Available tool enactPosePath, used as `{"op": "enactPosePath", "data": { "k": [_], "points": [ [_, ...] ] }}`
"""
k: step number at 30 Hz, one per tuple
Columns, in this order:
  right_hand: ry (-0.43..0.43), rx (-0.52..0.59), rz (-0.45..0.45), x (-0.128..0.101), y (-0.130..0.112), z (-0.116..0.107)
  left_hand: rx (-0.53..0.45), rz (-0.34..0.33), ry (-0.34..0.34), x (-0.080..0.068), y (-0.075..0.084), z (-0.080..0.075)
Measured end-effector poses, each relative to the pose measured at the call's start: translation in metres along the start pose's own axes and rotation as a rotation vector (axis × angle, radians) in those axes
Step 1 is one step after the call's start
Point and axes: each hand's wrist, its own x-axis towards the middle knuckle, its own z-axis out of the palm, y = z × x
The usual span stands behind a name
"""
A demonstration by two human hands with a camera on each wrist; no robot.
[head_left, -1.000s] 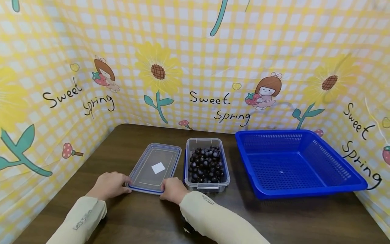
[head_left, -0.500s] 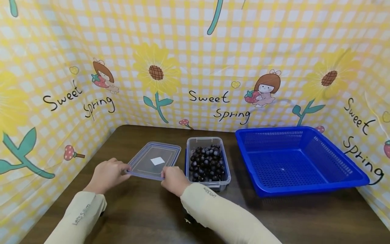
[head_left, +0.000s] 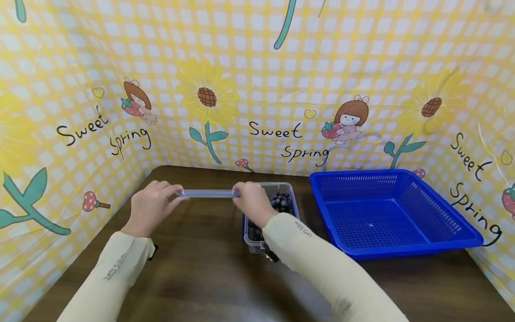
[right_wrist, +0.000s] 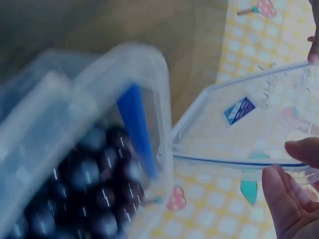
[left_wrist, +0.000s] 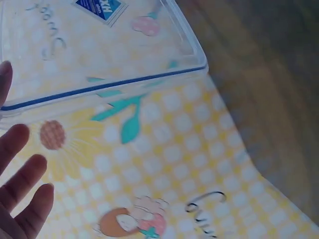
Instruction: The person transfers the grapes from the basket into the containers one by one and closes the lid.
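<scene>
A yellow checked backdrop (head_left: 257, 67) printed with sunflowers, cartoon girls and the words "Sweet Spring" walls in the back and both sides of a dark brown wooden surface (head_left: 201, 277). On the right part of the surface sits a big blue perforated basket (head_left: 386, 214), just beside a clear box (head_left: 277, 201) filled with dark round berries (head_left: 281, 202), which stands near the middle.

The lid (head_left: 207, 193) is a clear plastic rectangle with a blue seal line running round its rim and a small blue and white label on its face. It is held up in the air, well off the surface, to the left of the box and level enough that the head view sees only its thin edge. The left hand (head_left: 154, 205) grips its left end, the thumb on the rim, with the other fingers (left_wrist: 25, 189) spread loosely under it. The right hand (head_left: 251, 203) pinches the right end, fingers (right_wrist: 289, 204) curled round the edge, just above the box
</scene>
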Motion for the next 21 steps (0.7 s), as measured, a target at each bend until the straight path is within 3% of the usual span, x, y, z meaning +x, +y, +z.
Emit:
{"op": "enactPosePath", "data": {
  "k": [6, 13, 16, 21],
  "points": [
    [0.124, 0.005, -0.039, -0.014, 0.027, -0.027, -0.128, -0.034, 0.114, 0.027, 0.024, 0.01],
    [0.219, 0.038, -0.004, -0.026, 0.055, -0.051, -0.307, -0.031, 0.126, 0.059, 0.054, 0.015],
    [0.262, 0.084, -0.018, -0.026, 0.059, -0.064, -0.352, -0.046, 0.126, 0.071, 0.059, 0.014],
    [0.32, 0.121, -0.102, -0.024, 0.059, -0.085, -0.439, -0.13, 0.15, 0.085, 0.061, 0.012]
  ]
}}
